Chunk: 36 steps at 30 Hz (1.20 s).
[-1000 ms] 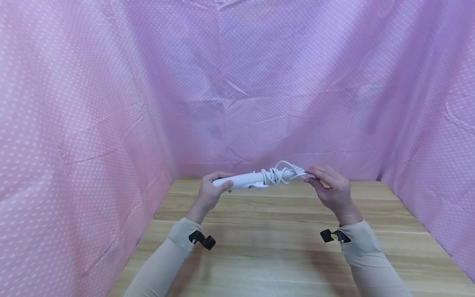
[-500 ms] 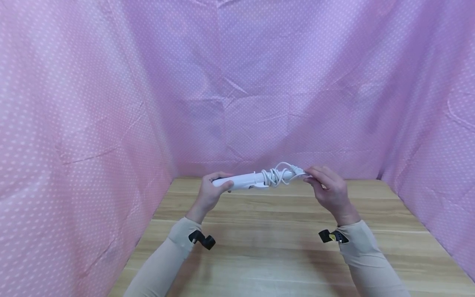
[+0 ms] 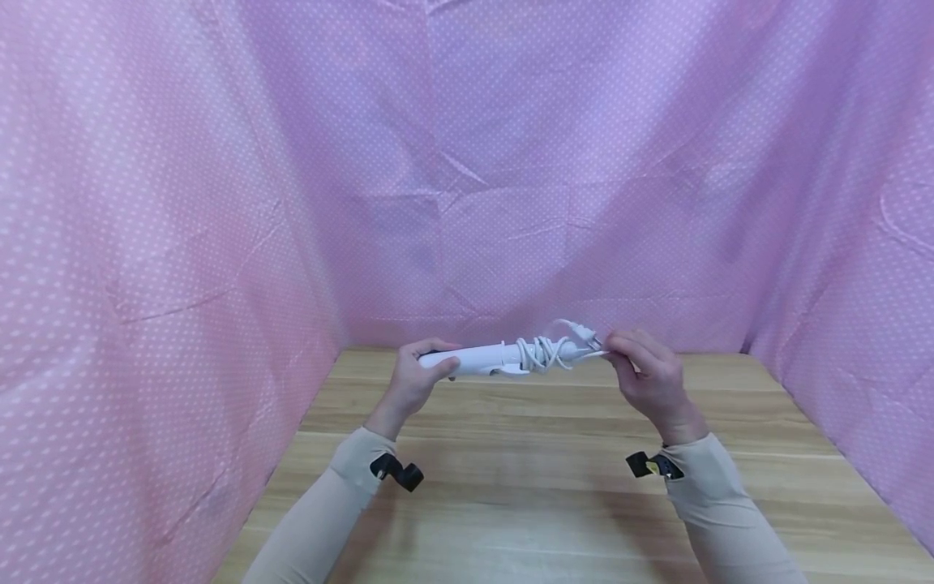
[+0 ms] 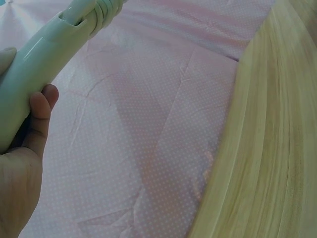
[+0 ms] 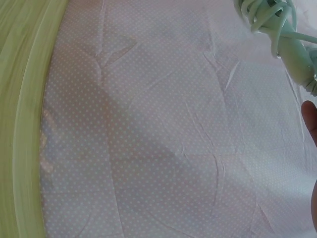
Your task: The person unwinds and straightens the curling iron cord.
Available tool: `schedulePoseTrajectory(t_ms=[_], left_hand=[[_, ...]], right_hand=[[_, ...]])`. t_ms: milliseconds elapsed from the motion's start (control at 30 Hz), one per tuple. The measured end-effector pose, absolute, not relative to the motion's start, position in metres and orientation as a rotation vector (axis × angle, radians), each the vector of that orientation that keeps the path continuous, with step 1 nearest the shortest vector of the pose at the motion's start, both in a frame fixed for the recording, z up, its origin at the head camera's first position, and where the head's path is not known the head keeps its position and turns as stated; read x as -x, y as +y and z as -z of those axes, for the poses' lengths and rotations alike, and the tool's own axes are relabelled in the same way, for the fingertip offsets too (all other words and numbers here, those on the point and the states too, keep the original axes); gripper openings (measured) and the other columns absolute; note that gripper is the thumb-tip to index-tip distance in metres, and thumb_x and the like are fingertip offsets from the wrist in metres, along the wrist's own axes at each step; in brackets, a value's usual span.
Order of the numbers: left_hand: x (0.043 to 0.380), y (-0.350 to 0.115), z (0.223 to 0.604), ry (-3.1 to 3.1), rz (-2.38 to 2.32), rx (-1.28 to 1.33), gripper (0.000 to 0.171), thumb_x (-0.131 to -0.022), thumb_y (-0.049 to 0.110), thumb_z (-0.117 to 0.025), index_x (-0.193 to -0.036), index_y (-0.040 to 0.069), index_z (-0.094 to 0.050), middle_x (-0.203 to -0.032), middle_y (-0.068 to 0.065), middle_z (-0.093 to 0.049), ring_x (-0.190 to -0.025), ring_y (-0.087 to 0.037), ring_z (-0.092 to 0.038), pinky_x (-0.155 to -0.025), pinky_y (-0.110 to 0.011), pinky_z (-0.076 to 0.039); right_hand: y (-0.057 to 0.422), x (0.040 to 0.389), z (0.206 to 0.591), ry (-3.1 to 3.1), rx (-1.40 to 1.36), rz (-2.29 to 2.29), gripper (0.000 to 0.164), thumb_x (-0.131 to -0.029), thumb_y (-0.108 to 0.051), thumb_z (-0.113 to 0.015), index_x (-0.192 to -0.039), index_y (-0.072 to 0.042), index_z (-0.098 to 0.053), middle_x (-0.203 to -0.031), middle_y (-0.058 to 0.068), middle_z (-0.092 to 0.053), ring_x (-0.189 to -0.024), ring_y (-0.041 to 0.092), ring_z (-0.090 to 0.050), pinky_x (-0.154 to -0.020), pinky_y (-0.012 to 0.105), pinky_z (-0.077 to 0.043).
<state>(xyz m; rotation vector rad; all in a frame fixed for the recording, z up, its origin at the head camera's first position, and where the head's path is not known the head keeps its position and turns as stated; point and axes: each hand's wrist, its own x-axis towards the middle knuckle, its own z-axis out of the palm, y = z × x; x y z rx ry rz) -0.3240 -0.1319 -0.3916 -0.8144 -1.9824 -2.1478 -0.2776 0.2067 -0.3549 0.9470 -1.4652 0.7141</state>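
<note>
Nearest are two beige sleeves (image 3: 314, 519), each with a black wrist device (image 3: 397, 471) strapped at the cuff, over a wood-grain tabletop (image 3: 511, 503). Beyond these the hands stand apart, joined only by a white styling iron (image 3: 467, 359) held up off the tabletop, nearly level. The left hand (image 3: 416, 377) grips its thick end, thumb along the near side. A white lever (image 3: 511, 370) juts from the lower side, and a white cord (image 3: 541, 354) is wound in loose loops round the slimmer part. The right hand (image 3: 652, 373) pinches the cord past the tapered end; the two-pin plug (image 3: 582, 332) hangs free just beside those fingertips. Behind everything, creased pink cloth (image 3: 503, 146) with pale dots forms the back and both sides.
</note>
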Motion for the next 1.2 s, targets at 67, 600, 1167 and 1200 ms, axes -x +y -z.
schedulePoseTrajectory(t_ms=[67, 600, 1167, 1200], left_hand=[[0.324, -0.132, 0.392, -1.995, 2.144, 0.819, 0.032, -0.081, 0.006, -0.075, -0.105, -0.012, -0.065, -0.098, -0.004, -0.066, -0.085, -0.021, -0.059, -0.067, -0.026, -0.056], [0.326, -0.135, 0.387, -2.067, 2.069, 0.722, 0.034, -0.08, 0.008, -0.077, -0.107, -0.011, -0.066, -0.104, -0.013, -0.065, -0.091, -0.031, -0.058, -0.07, -0.027, -0.058], [0.333, -0.134, 0.366, -2.137, 1.922, 0.665, 0.037, -0.078, 0.015, -0.081, -0.108, -0.004, -0.069, -0.113, -0.022, -0.066, -0.095, -0.031, -0.06, -0.074, -0.03, -0.058], [0.333, -0.134, 0.365, -2.132, 1.92, 0.666, 0.037, -0.078, 0.015, -0.081, -0.108, -0.003, -0.069, -0.113, -0.023, -0.065, -0.096, -0.032, -0.059, -0.074, -0.03, -0.058]], right_hand=[[0.208, 0.278, 0.356, -1.475, -0.946, -0.718, 0.019, -0.091, -0.006, -0.066, -0.079, 0.009, -0.066, -0.074, 0.019, -0.066, -0.066, 0.027, -0.058, -0.078, 0.015, -0.049], [0.219, 0.285, 0.368, -1.658, -0.915, -0.74, 0.036, -0.093, -0.029, -0.066, -0.091, 0.007, -0.07, -0.088, 0.017, -0.068, -0.069, 0.02, -0.057, -0.067, 0.02, -0.047], [0.189, 0.258, 0.334, -1.641, -0.919, -1.084, 0.027, -0.069, 0.017, -0.071, -0.095, 0.017, -0.065, -0.068, 0.012, -0.056, -0.063, 0.01, -0.05, -0.054, 0.021, -0.043], [0.183, 0.253, 0.33, -1.65, -0.917, -1.104, 0.028, -0.067, 0.02, -0.07, -0.094, 0.017, -0.065, -0.068, 0.012, -0.055, -0.062, 0.01, -0.049, -0.052, 0.022, -0.042]])
